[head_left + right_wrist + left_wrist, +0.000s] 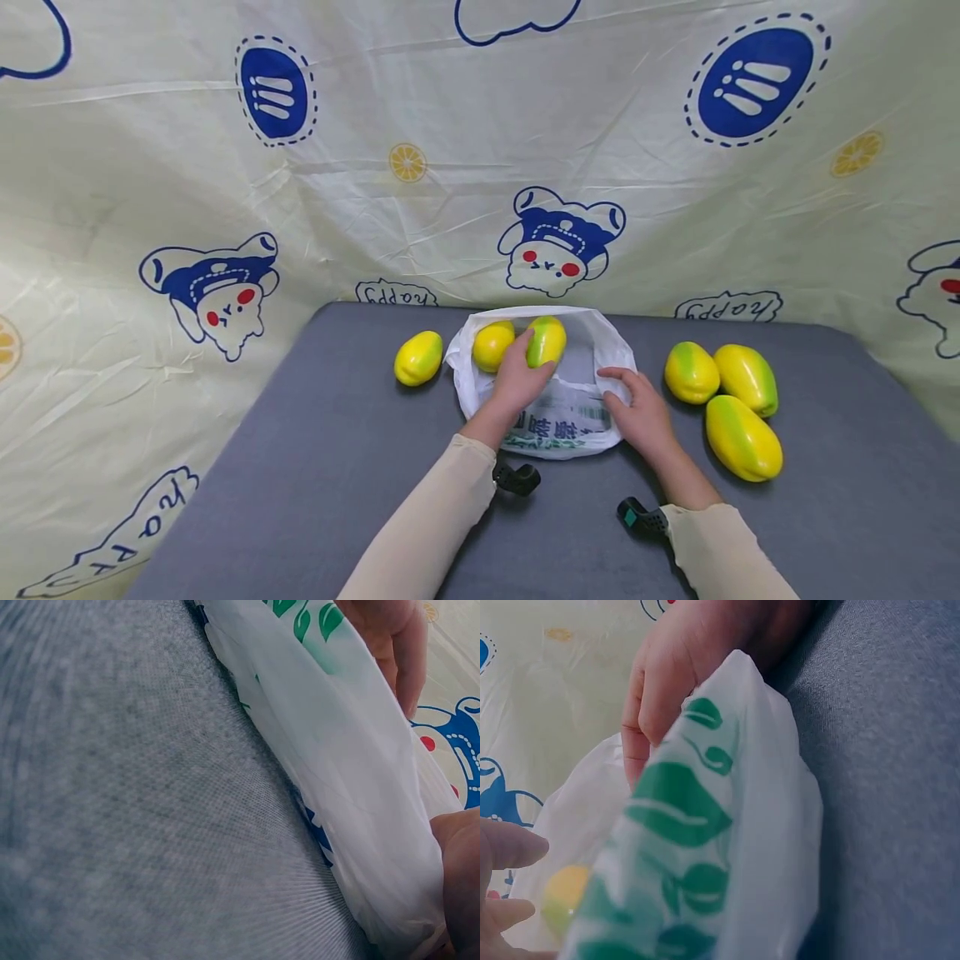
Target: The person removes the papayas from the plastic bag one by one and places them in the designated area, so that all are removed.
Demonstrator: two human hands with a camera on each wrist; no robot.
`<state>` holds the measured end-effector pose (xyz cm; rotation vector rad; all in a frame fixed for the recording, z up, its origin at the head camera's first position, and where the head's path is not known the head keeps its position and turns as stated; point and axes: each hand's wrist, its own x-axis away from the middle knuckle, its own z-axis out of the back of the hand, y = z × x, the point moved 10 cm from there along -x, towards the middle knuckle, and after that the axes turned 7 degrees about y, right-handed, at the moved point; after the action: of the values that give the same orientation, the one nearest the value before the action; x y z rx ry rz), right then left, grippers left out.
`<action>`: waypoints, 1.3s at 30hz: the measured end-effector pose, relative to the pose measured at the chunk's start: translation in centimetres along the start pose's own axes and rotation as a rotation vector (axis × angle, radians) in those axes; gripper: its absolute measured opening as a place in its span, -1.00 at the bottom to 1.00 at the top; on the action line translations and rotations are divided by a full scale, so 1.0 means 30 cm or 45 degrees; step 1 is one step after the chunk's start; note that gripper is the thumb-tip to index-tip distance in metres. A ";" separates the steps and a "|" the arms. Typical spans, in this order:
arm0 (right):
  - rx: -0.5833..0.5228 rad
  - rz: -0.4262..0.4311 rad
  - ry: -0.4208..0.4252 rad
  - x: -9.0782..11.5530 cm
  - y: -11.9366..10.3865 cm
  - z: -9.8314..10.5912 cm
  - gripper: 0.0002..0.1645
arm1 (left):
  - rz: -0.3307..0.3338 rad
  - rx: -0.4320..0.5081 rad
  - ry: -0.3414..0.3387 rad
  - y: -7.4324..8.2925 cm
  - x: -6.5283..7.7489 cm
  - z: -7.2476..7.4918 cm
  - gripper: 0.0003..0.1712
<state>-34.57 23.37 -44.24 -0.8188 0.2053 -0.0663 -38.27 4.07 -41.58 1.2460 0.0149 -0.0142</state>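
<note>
A white plastic bag [573, 442] with green leaf print lies mouth-up on the table. My left hand [520, 382] reaches into its mouth, thumb and fingers apart, overlapping a plump yellow-green fruit [551, 337] in the head view. Another such fruit [493, 346] sits to its left inside the bag. In the left wrist view, spread fingers [514, 844] show bare space between them, with part of a fruit [564, 896] past their tips. My right hand [641, 415] lies over the right rim, thumb and fingers apart. The bag's front wall [352, 750] hides part of its fingers.
One yellow-green fruit [418, 358] lies left of the bag. Three more, including a large front one [742, 439], are grouped at the right. A printed curtain [450, 233] hangs behind the grey table [360, 467].
</note>
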 end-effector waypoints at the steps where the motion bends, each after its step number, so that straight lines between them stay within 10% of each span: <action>1: -0.002 -0.001 0.001 0.000 0.001 0.000 -0.54 | 0.003 -0.012 0.004 0.001 -0.003 -0.006 -0.22; 28: -0.001 -0.014 -0.012 0.003 0.003 -0.009 -0.55 | 0.112 -0.056 0.328 -0.017 -0.073 -0.041 -0.37; 39: -0.003 0.002 -0.008 0.003 -0.006 -0.004 -0.55 | 0.135 0.022 0.284 -0.025 -0.068 -0.048 -0.41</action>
<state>-34.51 23.15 -44.20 -0.8208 0.2000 -0.0619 -40.34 5.20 -42.69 1.2592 0.1423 0.2170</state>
